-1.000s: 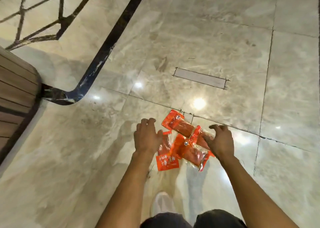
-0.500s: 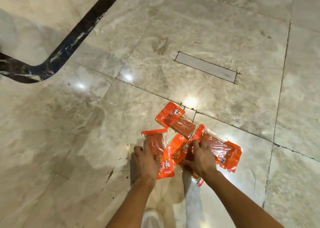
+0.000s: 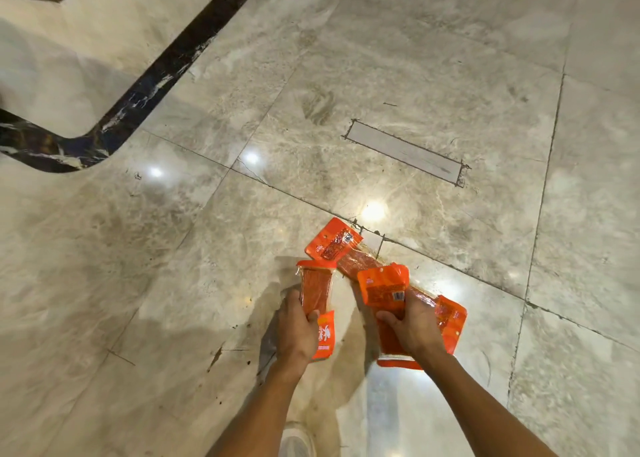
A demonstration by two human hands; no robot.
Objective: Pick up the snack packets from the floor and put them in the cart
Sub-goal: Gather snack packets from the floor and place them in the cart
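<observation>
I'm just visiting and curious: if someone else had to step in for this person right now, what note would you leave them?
Left hand: closed on one orange snack packet.
Right hand: closed on another packet, with a further one showing behind it; whether that one is also held is unclear.
One more packet lies on the marble floor, just beyond both hands.
Done: two packets gripped. No cart is in view.
Left: gather the remaining packets, find the cart, and put them all in.
</observation>
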